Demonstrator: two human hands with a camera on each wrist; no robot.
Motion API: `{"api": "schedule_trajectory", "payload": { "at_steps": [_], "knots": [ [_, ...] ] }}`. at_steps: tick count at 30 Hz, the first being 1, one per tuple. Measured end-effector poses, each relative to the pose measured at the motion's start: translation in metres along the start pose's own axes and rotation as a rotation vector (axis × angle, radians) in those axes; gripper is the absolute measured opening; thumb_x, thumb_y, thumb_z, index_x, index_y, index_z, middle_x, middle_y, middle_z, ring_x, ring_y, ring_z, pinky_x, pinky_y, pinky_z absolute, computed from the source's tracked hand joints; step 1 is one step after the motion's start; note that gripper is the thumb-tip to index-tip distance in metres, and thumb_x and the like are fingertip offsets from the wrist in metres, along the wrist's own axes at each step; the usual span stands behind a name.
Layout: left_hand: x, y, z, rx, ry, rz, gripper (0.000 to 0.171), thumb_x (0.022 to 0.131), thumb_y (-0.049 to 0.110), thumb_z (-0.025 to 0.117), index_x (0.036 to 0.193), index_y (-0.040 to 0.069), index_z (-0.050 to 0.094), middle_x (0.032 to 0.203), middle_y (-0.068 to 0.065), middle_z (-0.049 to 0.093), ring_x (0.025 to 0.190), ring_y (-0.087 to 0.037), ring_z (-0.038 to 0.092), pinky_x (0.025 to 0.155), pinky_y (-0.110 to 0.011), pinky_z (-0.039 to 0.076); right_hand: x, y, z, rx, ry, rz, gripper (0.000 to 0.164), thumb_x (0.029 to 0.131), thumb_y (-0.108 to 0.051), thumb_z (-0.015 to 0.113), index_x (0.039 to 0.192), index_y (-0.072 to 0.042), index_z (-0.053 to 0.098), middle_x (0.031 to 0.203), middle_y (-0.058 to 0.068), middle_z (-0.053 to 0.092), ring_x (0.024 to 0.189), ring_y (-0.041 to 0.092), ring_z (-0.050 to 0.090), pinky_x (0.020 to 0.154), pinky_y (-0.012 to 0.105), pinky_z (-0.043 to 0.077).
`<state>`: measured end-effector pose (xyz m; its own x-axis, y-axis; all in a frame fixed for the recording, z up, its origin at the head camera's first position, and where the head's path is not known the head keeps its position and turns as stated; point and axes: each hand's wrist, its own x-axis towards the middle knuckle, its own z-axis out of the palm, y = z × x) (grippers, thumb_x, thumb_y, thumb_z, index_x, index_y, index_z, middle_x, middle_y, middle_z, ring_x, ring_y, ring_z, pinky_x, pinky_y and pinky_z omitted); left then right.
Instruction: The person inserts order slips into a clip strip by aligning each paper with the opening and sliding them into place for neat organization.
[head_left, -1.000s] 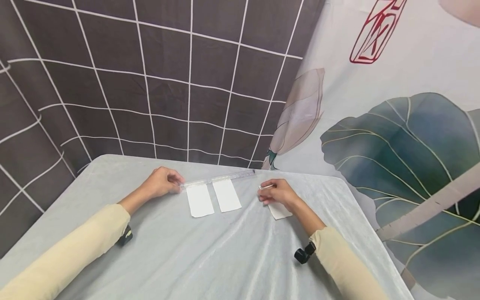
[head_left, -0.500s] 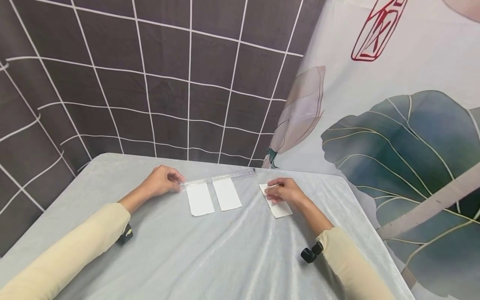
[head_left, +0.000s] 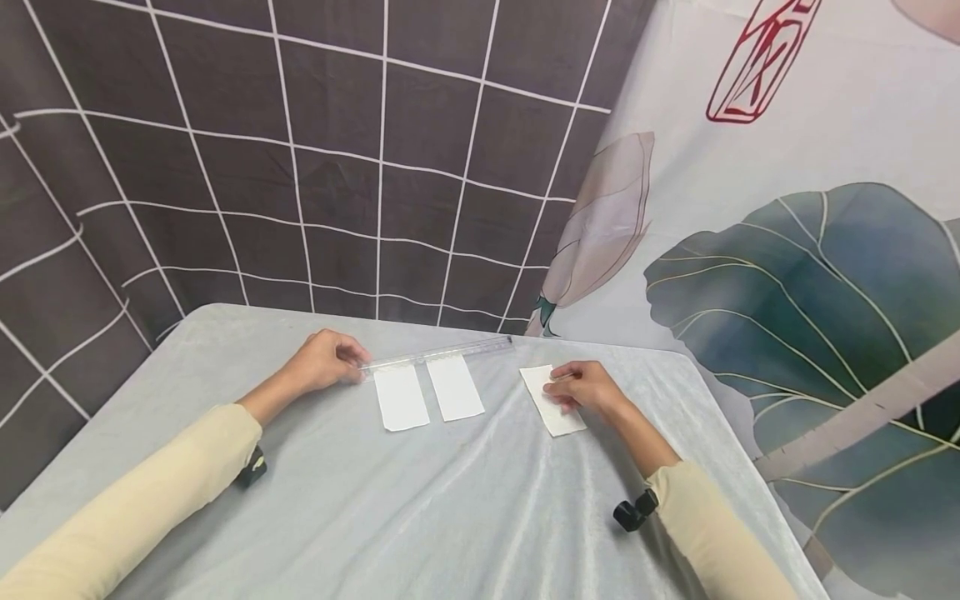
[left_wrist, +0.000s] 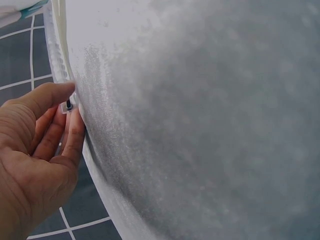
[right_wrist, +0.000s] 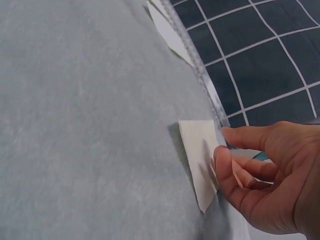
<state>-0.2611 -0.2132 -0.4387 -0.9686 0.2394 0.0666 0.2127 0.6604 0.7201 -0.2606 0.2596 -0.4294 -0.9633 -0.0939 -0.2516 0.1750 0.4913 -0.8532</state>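
Note:
At the far side of the table, my left hand (head_left: 324,362) pinches the near-left end of a clear plastic ruler (head_left: 487,346). The left wrist view shows its thumb and fingers about the ruler's end (left_wrist: 68,106). Two white paper rectangles (head_left: 402,400) (head_left: 457,390) lie side by side, their top edges along the ruler. A third white paper piece (head_left: 566,425) lies apart to the right. Over this piece's right side hovers my right hand (head_left: 592,387), fingers loosely bent, thumb and fingertip apart with nothing pinched. In the right wrist view its fingertips overlap the paper's edge (right_wrist: 197,150).
A pale grey cloth (head_left: 420,517) with soft folds covers the table. Behind its far edge hangs a dark curtain (head_left: 330,192) with white grid lines. A white hanging with printed leaves (head_left: 795,292) runs along the right side.
My right hand has drawn back to the right from the third paper's top-left corner, uncovering more of it. That paper, the ruler and the left hand stay in place.

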Motion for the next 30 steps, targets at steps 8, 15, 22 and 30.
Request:
{"api": "schedule_trajectory", "payload": {
  "at_steps": [8,15,22,30],
  "knots": [
    [-0.0009,-0.0014,0.0001,-0.004,-0.002,-0.007,0.028,0.081,0.002,0.092,0.108,-0.002,0.085,0.104,-0.019,0.085,0.098,-0.028,0.079,0.084,-0.033,0.062,-0.0022,0.0061,-0.0024,-0.135,0.044,0.005,0.044,0.095,-0.009,0.085,0.131,0.012,0.070,0.084,0.002,0.073,0.071,0.009,0.062,0.061,0.021,0.056],
    [-0.0018,-0.0024,0.0012,-0.003,0.004,-0.009,0.028,0.081,0.002,0.092,0.108,-0.001,0.085,0.104,-0.018,0.085,0.099,-0.029,0.078,0.085,-0.034,0.062,-0.0039,0.0078,-0.0023,-0.165,0.061,0.013,0.049,0.089,-0.008,0.090,0.131,0.010,0.072,0.086,0.002,0.072,0.069,0.010,0.060,0.060,0.023,0.053],
    [-0.0036,-0.0026,0.0014,-0.005,0.004,-0.009,0.028,0.082,0.001,0.091,0.108,-0.001,0.085,0.104,-0.019,0.085,0.099,-0.028,0.078,0.085,-0.035,0.063,-0.0068,0.0065,-0.0022,-0.233,0.069,0.008,0.052,0.085,-0.010,0.094,0.130,0.007,0.073,0.090,0.006,0.073,0.071,0.013,0.061,0.062,0.025,0.052],
    [0.0007,-0.0013,0.0008,-0.008,0.004,0.011,0.027,0.080,0.001,0.090,0.107,-0.001,0.085,0.102,-0.017,0.085,0.097,-0.026,0.078,0.084,-0.033,0.061,-0.0082,0.0040,-0.0026,-0.357,0.108,0.022,0.063,0.082,-0.013,0.097,0.137,0.004,0.072,0.123,0.021,0.075,0.105,0.028,0.068,0.082,0.034,0.058]
  ]
}}
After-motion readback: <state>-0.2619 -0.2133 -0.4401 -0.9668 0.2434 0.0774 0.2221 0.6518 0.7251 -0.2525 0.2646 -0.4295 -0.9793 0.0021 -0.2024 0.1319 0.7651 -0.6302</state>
